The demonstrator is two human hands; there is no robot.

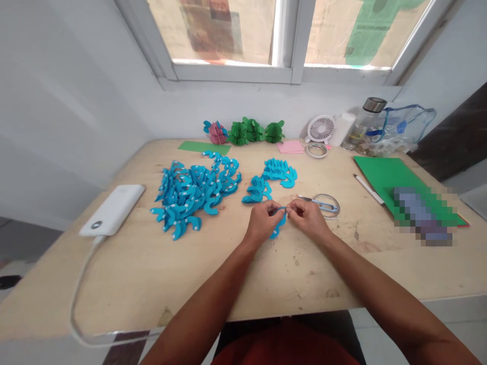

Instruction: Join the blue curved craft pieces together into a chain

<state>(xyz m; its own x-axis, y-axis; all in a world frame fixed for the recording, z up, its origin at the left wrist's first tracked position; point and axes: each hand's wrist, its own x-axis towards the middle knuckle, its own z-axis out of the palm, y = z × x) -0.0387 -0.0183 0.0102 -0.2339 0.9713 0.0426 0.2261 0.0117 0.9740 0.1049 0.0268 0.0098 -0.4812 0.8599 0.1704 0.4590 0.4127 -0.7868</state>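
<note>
Both hands meet near the middle of the table. My left hand (263,222) is closed in a pinch on a curved blue paper piece (278,229), which hangs below the fingers. My right hand (309,218) pinches the upper end of the same piece; the fingertips partly hide it. Just beyond the hands lie joined blue paper strips (255,189), and behind these is another group of folded blue arcs (280,171). To the left spreads a large heap of blue paper arcs (190,190), many with small white squares on them. A blue-handled cutter (325,206) and a roll of tape (335,198) lie by my right hand.
A white power bank (114,210) with a cable is at left. Along the wall stand green paper figures (253,131), a pink one (216,133), a small fan (321,129) and a bottle (363,124). Green sheets (391,175) and a white pen (369,189) lie at right.
</note>
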